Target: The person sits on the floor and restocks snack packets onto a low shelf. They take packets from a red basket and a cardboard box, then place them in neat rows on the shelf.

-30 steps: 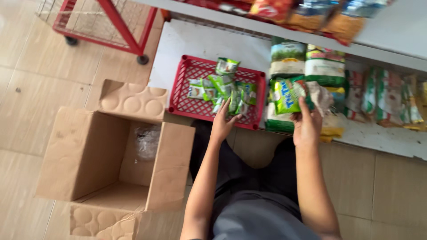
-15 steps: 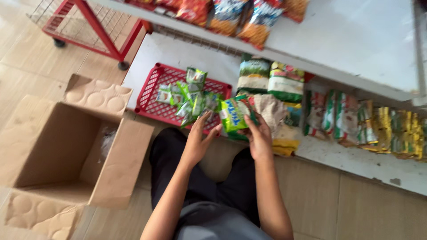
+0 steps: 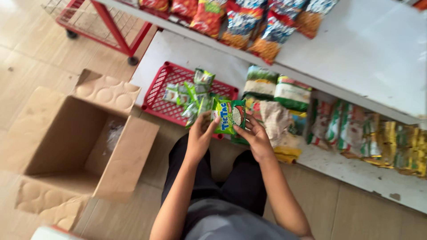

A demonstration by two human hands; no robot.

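Both my hands hold a small green snack packet (image 3: 228,116) upright in front of me. My left hand (image 3: 201,131) grips its left edge, right above the near rim of a red plastic basket (image 3: 162,101). My right hand (image 3: 254,135) pinches the packet's lower right corner. Several more green packets (image 3: 192,94) lie heaped in the basket. Behind my right hand, green and yellow packets (image 3: 284,95) stand on the low white shelf (image 3: 356,171).
An open cardboard box (image 3: 66,138) sits on the tiled floor to my left, with clear plastic inside. A red wire cart (image 3: 104,20) stands at the back left. Snack bags (image 3: 249,22) hang over the upper shelf. More packets (image 3: 378,140) line the low shelf to the right.
My left hand has left the basket and joined my right hand on a green packet, now held up between them. The view has shifted right and closer.
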